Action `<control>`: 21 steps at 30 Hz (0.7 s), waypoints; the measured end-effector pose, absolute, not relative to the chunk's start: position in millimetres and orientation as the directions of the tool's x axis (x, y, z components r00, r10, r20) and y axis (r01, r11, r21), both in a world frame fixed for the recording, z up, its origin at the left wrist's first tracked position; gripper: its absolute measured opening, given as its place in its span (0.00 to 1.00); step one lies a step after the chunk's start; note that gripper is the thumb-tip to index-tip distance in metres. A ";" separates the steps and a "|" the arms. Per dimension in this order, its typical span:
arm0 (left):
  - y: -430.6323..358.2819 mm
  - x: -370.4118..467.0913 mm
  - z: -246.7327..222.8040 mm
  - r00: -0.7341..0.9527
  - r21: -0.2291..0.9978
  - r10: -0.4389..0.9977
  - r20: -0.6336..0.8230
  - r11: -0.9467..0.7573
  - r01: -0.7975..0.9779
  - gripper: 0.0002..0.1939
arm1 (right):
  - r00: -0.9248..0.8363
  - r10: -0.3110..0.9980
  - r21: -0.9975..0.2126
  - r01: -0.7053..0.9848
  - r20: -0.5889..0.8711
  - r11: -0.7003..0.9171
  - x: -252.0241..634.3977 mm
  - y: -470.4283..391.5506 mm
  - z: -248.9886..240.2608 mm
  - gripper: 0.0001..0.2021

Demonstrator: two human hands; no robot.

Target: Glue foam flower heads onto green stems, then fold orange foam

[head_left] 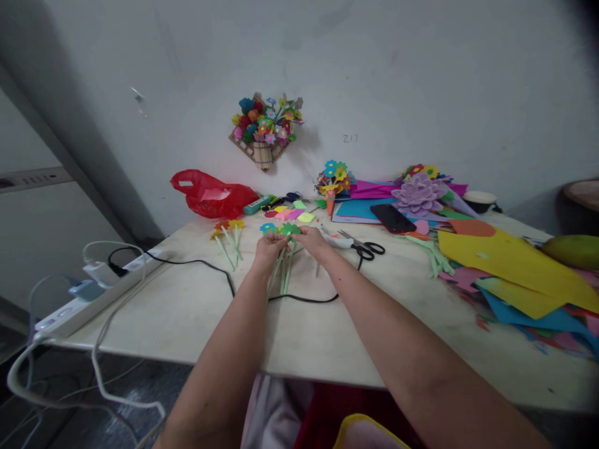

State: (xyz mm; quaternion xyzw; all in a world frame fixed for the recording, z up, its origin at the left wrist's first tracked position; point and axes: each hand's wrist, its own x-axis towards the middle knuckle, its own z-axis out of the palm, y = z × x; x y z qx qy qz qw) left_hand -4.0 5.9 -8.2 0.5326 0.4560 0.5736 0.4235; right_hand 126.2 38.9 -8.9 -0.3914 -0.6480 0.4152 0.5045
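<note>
My left hand [270,248] is closed around the pale green stems of several paper flowers [283,274], which hang down below my fingers toward the tabletop. Blue and yellow blooms [268,229] show just above that hand. Pinched by my right hand [311,241] is a green paper flower [291,229], right beside the bunch; my fingertips partly hide it. To the left lie more paper flowers [229,240] with orange and yellow heads and green stems. Black-handled scissors [365,248] and a white glue gun [337,241] rest to the right of my hands.
A black cord [309,300] loops across the table from the power strip [93,293] at left. Colored foam sheets [505,262], a phone [393,218] and green stems [433,252] lie right. Behind are a red bag [213,196] and a purple flower [420,194].
</note>
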 end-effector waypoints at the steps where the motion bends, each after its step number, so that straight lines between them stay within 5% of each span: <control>1: 5.4 -4.0 -7.7 -0.076 0.976 0.973 0.218 -0.218 0.009 0.16 | -0.184 0.930 -0.936 0.092 0.318 0.338 126.6 37.8 -8.0 0.07; 21: 2.0 -3.5 -4.0 -0.075 0.987 0.986 0.151 -0.146 0.069 0.12 | -0.146 0.944 -0.935 0.162 0.295 0.317 128.4 32.2 -7.3 0.16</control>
